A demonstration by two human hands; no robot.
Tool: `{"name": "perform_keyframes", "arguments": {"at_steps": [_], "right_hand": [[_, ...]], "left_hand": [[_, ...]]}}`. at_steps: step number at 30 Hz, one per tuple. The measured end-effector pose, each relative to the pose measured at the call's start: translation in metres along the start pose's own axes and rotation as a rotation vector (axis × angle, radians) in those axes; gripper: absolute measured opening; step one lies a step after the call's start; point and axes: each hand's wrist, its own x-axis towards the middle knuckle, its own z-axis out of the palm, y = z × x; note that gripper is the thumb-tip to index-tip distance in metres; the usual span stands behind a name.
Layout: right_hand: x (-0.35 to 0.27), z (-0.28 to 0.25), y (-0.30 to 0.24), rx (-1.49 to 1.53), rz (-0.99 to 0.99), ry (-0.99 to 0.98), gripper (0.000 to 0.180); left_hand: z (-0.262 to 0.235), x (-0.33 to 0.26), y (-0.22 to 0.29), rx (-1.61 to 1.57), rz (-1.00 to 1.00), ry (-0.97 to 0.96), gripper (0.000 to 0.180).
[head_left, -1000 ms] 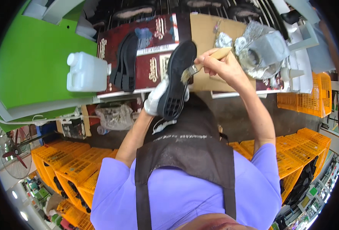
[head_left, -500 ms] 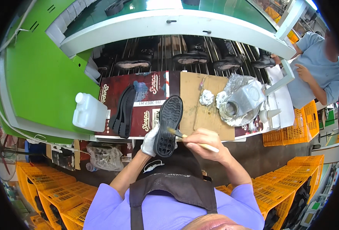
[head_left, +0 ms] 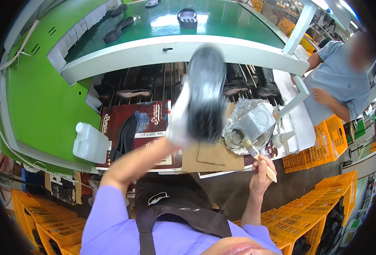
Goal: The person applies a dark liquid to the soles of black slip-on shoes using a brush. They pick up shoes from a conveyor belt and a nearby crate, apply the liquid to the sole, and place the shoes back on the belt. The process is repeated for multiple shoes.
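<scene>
We hold a blurred black shoe sole [head_left: 205,95] raised in our left hand [head_left: 180,123], above the cardboard-covered surface [head_left: 211,155]. To the right of it, our right hand [head_left: 261,170] holds a wooden-handled brush [head_left: 258,155] whose bristles rest at the rim of a foil-wrapped metal can [head_left: 251,125]. At the far left of the surface stands a white plastic jug [head_left: 90,143], and a second black sole [head_left: 126,137] lies just beside it on a dark red printed box [head_left: 154,117]. Behind all this runs a slatted rack [head_left: 154,83] under a green shelf [head_left: 154,25]. Orange plastic crates [head_left: 319,140] stand to the right.
</scene>
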Motion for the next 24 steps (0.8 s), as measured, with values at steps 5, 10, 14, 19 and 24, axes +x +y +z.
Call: {"name": "perform_keyframes", "arguments": {"at_steps": [5,10,14,19,24], "right_hand": [[-0.004,0.014,-0.008,-0.041,0.028,-0.132,0.019],[-0.019,0.009,0.001,-0.093,0.064,-0.189,0.018],[-0.026,0.018,0.009,-0.133,0.135,-0.189,0.016],[-0.031,0.031,0.020,-0.167,0.177,-0.211,0.018],[-0.039,0.035,0.029,-0.166,0.240,-0.291,0.022]], "left_hand": [[0.017,0.215,0.100,-0.060,0.190,-0.370,0.074],[0.011,0.175,0.030,0.661,0.293,0.271,0.064],[-0.065,0.044,-0.013,1.020,0.303,0.185,0.034],[-0.107,-0.112,-0.014,1.532,0.206,0.354,0.026],[-0.103,-0.191,0.041,2.502,0.349,0.698,0.041]]}}
